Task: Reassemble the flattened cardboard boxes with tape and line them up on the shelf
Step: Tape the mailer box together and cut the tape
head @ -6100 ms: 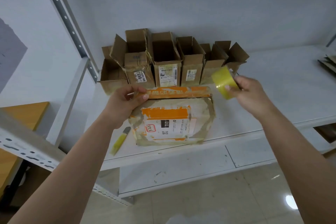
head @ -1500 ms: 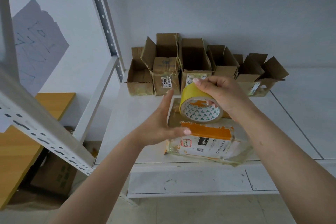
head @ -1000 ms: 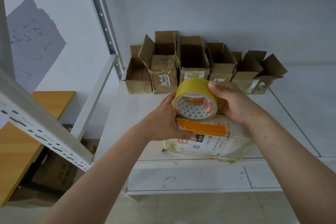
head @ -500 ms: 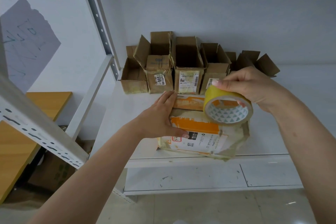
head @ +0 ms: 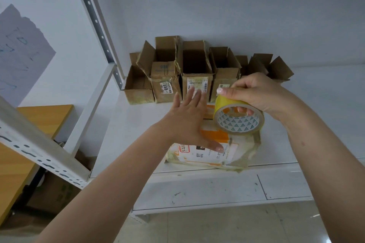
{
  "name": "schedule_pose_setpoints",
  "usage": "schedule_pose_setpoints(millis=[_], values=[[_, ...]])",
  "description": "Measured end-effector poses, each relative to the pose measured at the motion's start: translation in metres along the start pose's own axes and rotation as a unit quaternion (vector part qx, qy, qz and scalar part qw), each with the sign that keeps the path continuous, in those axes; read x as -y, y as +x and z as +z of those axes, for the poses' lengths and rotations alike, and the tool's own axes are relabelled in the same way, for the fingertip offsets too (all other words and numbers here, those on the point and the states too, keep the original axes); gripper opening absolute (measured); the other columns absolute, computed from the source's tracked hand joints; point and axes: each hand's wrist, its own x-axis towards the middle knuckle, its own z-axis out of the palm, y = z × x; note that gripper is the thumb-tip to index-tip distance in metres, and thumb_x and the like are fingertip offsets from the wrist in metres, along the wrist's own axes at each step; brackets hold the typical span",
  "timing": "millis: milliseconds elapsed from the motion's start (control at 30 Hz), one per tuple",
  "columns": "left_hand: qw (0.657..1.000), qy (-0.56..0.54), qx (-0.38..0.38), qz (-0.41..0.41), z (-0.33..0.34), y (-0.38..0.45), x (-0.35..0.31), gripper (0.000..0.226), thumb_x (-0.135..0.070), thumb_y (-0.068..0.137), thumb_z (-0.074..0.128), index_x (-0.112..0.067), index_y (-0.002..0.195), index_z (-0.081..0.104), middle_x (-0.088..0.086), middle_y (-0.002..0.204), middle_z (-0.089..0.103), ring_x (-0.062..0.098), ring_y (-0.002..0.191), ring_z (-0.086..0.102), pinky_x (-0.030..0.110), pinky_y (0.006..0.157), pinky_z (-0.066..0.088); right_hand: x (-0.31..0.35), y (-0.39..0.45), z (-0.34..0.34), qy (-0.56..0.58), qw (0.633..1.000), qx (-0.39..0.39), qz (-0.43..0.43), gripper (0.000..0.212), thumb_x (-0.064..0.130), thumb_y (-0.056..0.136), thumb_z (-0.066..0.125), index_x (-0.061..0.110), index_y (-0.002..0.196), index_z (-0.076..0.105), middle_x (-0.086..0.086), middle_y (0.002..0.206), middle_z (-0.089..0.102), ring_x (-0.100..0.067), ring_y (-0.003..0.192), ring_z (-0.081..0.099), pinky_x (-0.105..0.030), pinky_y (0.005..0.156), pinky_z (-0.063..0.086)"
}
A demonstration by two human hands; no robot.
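Note:
A flattened box (head: 233, 154) with orange print and a white label lies near the front edge of the white shelf (head: 320, 124). My left hand (head: 187, 122) lies on it with straight, spread fingers, thumb on the label. My right hand (head: 256, 94) grips a yellow tape roll (head: 238, 119) just above the box's right part, fingers through its core. Several opened brown boxes (head: 195, 73) stand in a row against the back wall.
A white perforated upright (head: 96, 25) rises at the shelf's back left, and a perforated beam (head: 39, 152) crosses the lower left. A wooden tabletop (head: 25, 130) sits to the left. A lower shelf (head: 217, 191) shows below the front edge.
My left hand has straightened and spread its fingers on the flattened box. The right hand still holds the tape roll over the box's right side, shifted slightly. The view moved closer.

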Motion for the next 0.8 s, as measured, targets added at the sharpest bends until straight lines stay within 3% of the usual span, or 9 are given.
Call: schedule_pose_setpoints(millis=[67, 133, 200, 300, 400, 533, 633, 733, 800], values=[[1.0, -0.005, 0.011, 0.003, 0.003, 0.007, -0.007, 0.143, -0.09, 0.059, 0.053, -0.011, 0.152, -0.021, 0.008, 0.16, -0.025, 0.025, 0.144, -0.031, 0.055, 0.117, -0.015, -0.007, -0.001, -0.004, 0.025, 1.0, 0.006, 0.001, 0.065, 0.078, 0.047, 0.063, 0.018, 0.071, 0.07, 0.0, 0.056, 0.067, -0.01, 0.047, 0.062, -0.025, 0.058, 0.053], [1.0, 0.004, 0.011, 0.0, 0.01, 0.009, -0.009, 0.141, -0.091, 0.058, 0.051, -0.014, 0.153, -0.02, 0.008, 0.161, -0.022, 0.025, 0.146, -0.026, 0.056, 0.119, -0.009, -0.02, -0.003, -0.007, 0.09, 0.996, 0.018, 0.01, 0.053, 0.074, 0.047, 0.067, 0.023, 0.064, 0.071, 0.003, 0.063, 0.07, -0.015, 0.066, 0.069, -0.034, 0.078, 0.053], [1.0, 0.012, 0.007, -0.002, 0.015, 0.009, -0.008, 0.14, -0.094, 0.054, 0.043, -0.016, 0.154, -0.017, 0.007, 0.162, -0.02, 0.023, 0.148, -0.023, 0.054, 0.12, -0.008, -0.035, -0.009, -0.007, 0.178, 0.983, 0.033, 0.012, 0.038, 0.063, 0.058, 0.074, 0.027, 0.067, 0.076, 0.002, 0.073, 0.073, -0.022, 0.086, 0.07, -0.036, 0.085, 0.05], [1.0, 0.021, 0.015, -0.001, 0.016, 0.011, -0.007, 0.139, -0.096, 0.048, 0.03, -0.019, 0.155, -0.014, 0.005, 0.163, -0.019, 0.022, 0.148, -0.021, 0.051, 0.12, -0.009, -0.053, -0.014, 0.0, 0.26, 0.963, 0.071, -0.029, 0.038, 0.051, 0.081, 0.065, 0.022, 0.058, 0.074, -0.003, 0.068, 0.071, -0.018, 0.073, 0.069, -0.03, 0.075, 0.051], [1.0, 0.023, 0.017, 0.007, 0.016, 0.011, -0.007, 0.129, -0.093, 0.059, 0.038, -0.023, 0.156, -0.009, 0.005, 0.163, -0.017, 0.023, 0.149, -0.018, 0.052, 0.12, -0.006, -0.053, -0.011, 0.002, 0.299, 0.953, 0.045, -0.015, 0.046, 0.067, 0.054, 0.081, 0.023, 0.066, 0.077, -0.002, 0.069, 0.071, -0.019, 0.068, 0.067, -0.027, 0.066, 0.056], [0.999, 0.033, 0.025, 0.007, 0.015, 0.013, -0.006, 0.126, -0.09, 0.065, 0.045, -0.022, 0.156, -0.01, 0.005, 0.163, -0.018, 0.023, 0.149, -0.019, 0.052, 0.12, -0.006, -0.037, -0.006, -0.005, 0.188, 0.981, 0.021, -0.043, 0.05, 0.069, 0.056, 0.07, 0.02, 0.066, 0.072, 0.0, 0.057, 0.063, -0.021, 0.059, 0.061, -0.025, 0.062, 0.055], [0.999, 0.045, 0.029, -0.005, 0.017, 0.014, -0.005, 0.133, -0.093, 0.064, 0.043, -0.016, 0.154, -0.018, 0.005, 0.162, -0.019, 0.022, 0.149, -0.018, 0.05, 0.12, -0.006, -0.025, -0.011, -0.029, 0.076, 0.995, -0.037, -0.045, 0.056, 0.072, 0.059, 0.069, 0.018, 0.069, 0.073, 0.003, 0.053, 0.062, -0.012, 0.05, 0.058, -0.025, 0.053, 0.048], [0.998, 0.048, 0.027, -0.006, 0.018, 0.014, -0.004, 0.134, -0.095, 0.062, 0.039, -0.015, 0.153, -0.02, 0.004, 0.162, -0.02, 0.021, 0.149, -0.018, 0.049, 0.12, -0.006, -0.034, -0.019, -0.062, -0.088, 0.993, -0.081, 0.006, 0.05, 0.069, 0.061, 0.068, 0.019, 0.061, 0.071, 0.008, 0.044, 0.055, -0.003, 0.041, 0.052, -0.023, 0.051, 0.04], [0.999, 0.048, 0.025, -0.004, 0.019, 0.015, -0.003, 0.135, -0.097, 0.059, 0.035, -0.015, 0.153, -0.02, 0.004, 0.162, -0.02, 0.021, 0.149, -0.017, 0.049, 0.12, -0.006, -0.048, -0.025, -0.072, -0.156, 0.983, -0.075, 0.06, 0.045, 0.063, 0.067, 0.072, 0.018, 0.061, 0.07, 0.009, 0.045, 0.053, -0.004, 0.046, 0.052, -0.025, 0.055, 0.037]])
